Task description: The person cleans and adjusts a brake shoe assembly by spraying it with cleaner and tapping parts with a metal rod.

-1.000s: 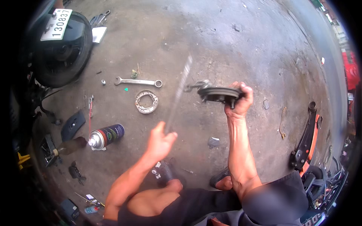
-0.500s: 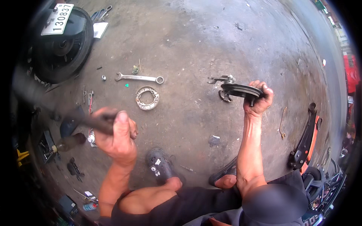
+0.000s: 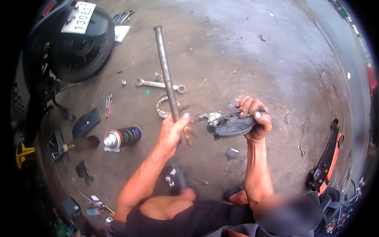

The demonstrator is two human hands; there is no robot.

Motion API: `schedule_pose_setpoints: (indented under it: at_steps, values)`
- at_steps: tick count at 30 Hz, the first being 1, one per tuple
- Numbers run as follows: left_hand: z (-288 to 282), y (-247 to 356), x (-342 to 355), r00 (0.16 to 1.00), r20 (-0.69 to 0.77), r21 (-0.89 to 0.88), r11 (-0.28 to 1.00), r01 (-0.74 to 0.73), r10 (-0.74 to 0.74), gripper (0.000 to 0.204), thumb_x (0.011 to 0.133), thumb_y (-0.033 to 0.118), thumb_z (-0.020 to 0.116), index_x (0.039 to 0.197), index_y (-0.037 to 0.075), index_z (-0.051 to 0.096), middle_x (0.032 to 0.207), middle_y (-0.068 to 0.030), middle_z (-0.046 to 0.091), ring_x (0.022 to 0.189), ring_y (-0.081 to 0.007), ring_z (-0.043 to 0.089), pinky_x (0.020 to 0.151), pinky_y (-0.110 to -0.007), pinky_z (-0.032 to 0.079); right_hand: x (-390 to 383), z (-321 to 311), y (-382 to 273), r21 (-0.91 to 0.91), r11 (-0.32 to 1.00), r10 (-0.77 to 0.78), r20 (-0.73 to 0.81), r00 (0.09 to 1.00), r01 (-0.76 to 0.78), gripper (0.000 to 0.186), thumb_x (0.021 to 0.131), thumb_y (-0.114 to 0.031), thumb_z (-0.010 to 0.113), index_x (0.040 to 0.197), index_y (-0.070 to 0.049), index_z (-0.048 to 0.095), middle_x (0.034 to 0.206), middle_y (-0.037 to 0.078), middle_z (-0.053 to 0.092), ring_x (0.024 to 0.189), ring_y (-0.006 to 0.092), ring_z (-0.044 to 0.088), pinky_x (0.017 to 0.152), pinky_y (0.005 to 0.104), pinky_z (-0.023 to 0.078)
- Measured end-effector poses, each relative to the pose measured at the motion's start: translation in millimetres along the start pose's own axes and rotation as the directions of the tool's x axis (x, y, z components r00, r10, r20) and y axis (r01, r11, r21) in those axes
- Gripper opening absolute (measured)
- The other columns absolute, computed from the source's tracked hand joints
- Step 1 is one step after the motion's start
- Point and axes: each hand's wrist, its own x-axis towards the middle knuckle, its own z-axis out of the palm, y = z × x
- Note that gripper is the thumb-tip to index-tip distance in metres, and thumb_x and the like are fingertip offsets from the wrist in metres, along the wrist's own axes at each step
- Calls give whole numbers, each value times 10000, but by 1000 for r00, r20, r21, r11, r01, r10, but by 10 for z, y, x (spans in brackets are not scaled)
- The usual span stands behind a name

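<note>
In my left hand (image 3: 173, 130) is a long steel bar (image 3: 165, 67), held upright, its flared end pointing away from me. My right hand (image 3: 256, 116) grips a round black brake backing plate (image 3: 233, 127) by its right edge. A bright metal lever with a spring (image 3: 213, 117) sits on the plate's left side, close to my left fingers. Beyond the bar lies a ring of brake shoes (image 3: 161, 106) on the concrete, partly hidden by the bar and my left hand. A combination wrench (image 3: 160, 84) lies farther off, passing behind the bar.
A spray can (image 3: 125, 136) lies left of my left forearm, with a dirty bottle (image 3: 83, 144) and a black panel (image 3: 87, 122) nearby. A motorcycle wheel (image 3: 85, 47) stands far left. An orange and black floor jack (image 3: 327, 158) is at right.
The bar has swung from the left to upright as my left hand moved right toward the plate. My right hand has tilted the plate and brought it left and nearer.
</note>
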Motion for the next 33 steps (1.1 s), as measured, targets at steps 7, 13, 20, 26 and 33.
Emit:
schedule_pose_setpoints:
  at_steps: [7, 13, 20, 26, 33]
  values:
    - [98, 32, -62, 964, 158, -14, 976, 219, -214, 319, 878, 264, 636, 1069, 29, 537, 743, -80, 583, 542, -189, 600, 413, -327, 508, 74, 224, -173, -167, 967, -93, 473, 876, 194, 345, 603, -371, 585, 725, -48, 575, 767, 124, 607, 823, 248, 518, 889, 389, 403]
    - [4, -42, 28, 976, 213, 52, 997, -53, 41, 240, 835, 145, 675, 988, 34, 526, 750, -65, 576, 590, -162, 607, 479, -307, 531, -160, 168, -91, -286, 855, 359, -279, 891, -434, 692, 731, -440, 714, 1207, 18, 509, 1159, 146, 579, 1102, 243, 531, 987, 376, 377]
    - [-87, 63, 19, 921, 303, 256, 910, -327, 246, 169, 819, 50, 656, 912, -2, 525, 854, -87, 565, 612, -145, 615, 502, -261, 507, -124, -99, -175, -103, 876, 457, -129, 880, -470, 686, 708, -448, 759, 1186, -3, 548, 1105, 107, 604, 1040, 237, 556, 908, 384, 407]
    - [-157, 192, -58, 907, 325, 207, 916, -345, 268, 99, 815, -19, 613, 897, -2, 561, 813, -37, 579, 655, -112, 587, 545, -259, 513, 91, -109, -439, -517, 681, 647, 94, 756, -519, 686, 680, -367, 770, 1197, 28, 554, 1043, 126, 636, 903, 230, 625, 745, 333, 521]
    - [-316, 99, -23, 917, 291, 315, 878, -360, 272, 88, 799, -33, 600, 843, -10, 528, 893, -101, 541, 665, -145, 606, 546, -264, 520, 146, 185, -137, -947, 290, 587, 60, 807, -140, 773, 611, -364, 816, 1195, 55, 533, 1074, 204, 562, 986, 325, 567, 862, 385, 455]
